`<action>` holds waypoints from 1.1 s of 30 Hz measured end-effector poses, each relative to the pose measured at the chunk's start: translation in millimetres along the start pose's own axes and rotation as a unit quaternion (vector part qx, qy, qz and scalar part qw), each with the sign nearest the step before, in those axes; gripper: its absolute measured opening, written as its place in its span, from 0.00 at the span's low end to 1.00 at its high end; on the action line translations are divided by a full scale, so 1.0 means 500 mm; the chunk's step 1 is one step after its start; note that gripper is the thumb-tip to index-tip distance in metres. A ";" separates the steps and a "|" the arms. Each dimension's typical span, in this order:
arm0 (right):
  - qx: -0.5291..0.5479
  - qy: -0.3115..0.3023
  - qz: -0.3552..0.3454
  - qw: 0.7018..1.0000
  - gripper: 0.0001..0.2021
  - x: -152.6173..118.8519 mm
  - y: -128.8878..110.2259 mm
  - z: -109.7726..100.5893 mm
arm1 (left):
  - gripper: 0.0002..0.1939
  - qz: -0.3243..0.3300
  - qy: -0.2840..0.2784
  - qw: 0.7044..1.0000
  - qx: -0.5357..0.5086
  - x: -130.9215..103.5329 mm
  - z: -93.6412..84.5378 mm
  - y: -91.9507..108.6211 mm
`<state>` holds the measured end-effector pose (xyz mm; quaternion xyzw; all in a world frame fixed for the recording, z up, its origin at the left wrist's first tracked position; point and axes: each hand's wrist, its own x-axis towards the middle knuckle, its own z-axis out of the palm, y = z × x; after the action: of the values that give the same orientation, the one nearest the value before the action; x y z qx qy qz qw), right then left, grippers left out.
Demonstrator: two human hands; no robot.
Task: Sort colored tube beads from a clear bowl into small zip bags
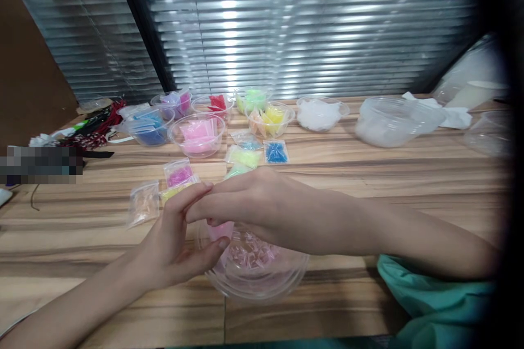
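Both hands meet over a clear round plastic bowl (257, 294) at the near middle of the table. A small pink plastic bag (221, 230) is between them, above the bowl's left side. My left hand (176, 245) grips its edge, thumb below and fingers curled up around it. My right hand (262, 207) reaches across from the right, its fingers bent down over the bag's top. The right fingertips are mostly hidden. Inside the bowl lie pale pink, clear short pieces (254, 248). The bowl appears to have more than one rim, like stacked bowls.
Small zip bags lie beyond my hands: orange (144, 203), magenta (179, 174), yellow-green (244, 157) and blue (276, 151). Behind stand several clear bowls, including one with pink bags (198, 139) and one with white bags (319, 114). Stacked empty bowls (385, 122) are at right; cords (96, 128) lie left.
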<state>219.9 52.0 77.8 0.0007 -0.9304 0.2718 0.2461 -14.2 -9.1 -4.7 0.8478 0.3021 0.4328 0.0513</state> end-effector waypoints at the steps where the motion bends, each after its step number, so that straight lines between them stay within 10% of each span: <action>1: -0.005 -0.001 -0.003 1.000 0.16 0.001 0.000 0.000 | 0.48 0.002 0.000 1.000 0.001 0.002 0.000 0.001; 9: -0.041 -0.091 0.058 0.993 0.16 0.008 -0.008 -0.010 | 0.45 -0.002 0.021 0.999 0.034 0.002 0.002 -0.001; 33: -0.035 -0.039 0.045 0.998 0.24 0.006 -0.015 -0.017 | 0.49 0.016 0.015 0.998 -0.053 0.017 0.012 0.003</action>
<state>221.9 50.5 89.0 -0.0390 -0.9473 0.2493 0.1971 -5.2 -4.7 -1.8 0.8420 0.2662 0.4614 0.0850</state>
